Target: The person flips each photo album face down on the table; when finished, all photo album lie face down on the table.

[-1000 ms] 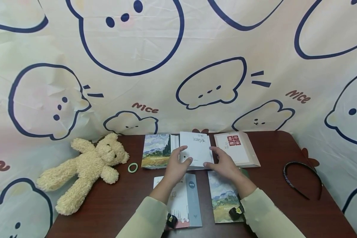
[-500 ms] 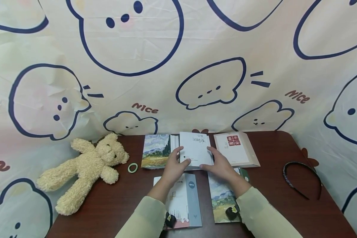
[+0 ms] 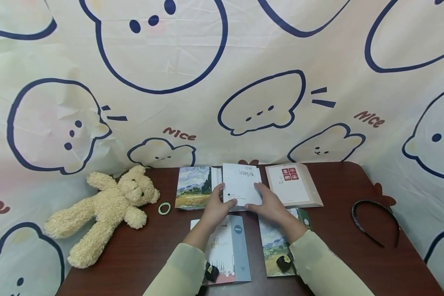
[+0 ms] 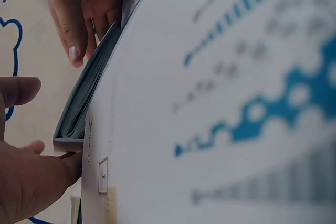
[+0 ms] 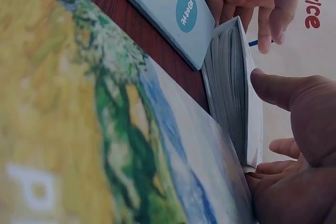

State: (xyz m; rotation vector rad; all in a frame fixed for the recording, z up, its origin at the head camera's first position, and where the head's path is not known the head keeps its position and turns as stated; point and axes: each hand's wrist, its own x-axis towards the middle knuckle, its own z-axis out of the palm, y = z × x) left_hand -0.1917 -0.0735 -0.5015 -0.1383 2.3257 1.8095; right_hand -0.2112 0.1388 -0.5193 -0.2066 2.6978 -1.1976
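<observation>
A thick white photo album (image 3: 241, 181) with Chinese lettering lies at the back middle of the table, between two others. My left hand (image 3: 215, 209) grips its left edge, thumb near the front of the cover. On the opposite edge my right hand (image 3: 269, 206) holds it, fingers along the side and thumb at the near corner. From the right wrist view the album's stacked pages (image 5: 228, 85) face the camera, with a hand at each end. Close below are a white and blue album (image 3: 222, 250) and a painted landscape album (image 3: 277, 246), partly covered by my right arm.
Another landscape album (image 3: 193, 187) lies at the back left, and a white one with red stamps (image 3: 292, 185) at the back right. A plush bear (image 3: 111, 209) and a green ring (image 3: 164, 209) are left; a black headband (image 3: 375, 222) is right.
My right hand has slid slightly left, and the white album's right edge has shifted in with it. The left hand has barely moved.
</observation>
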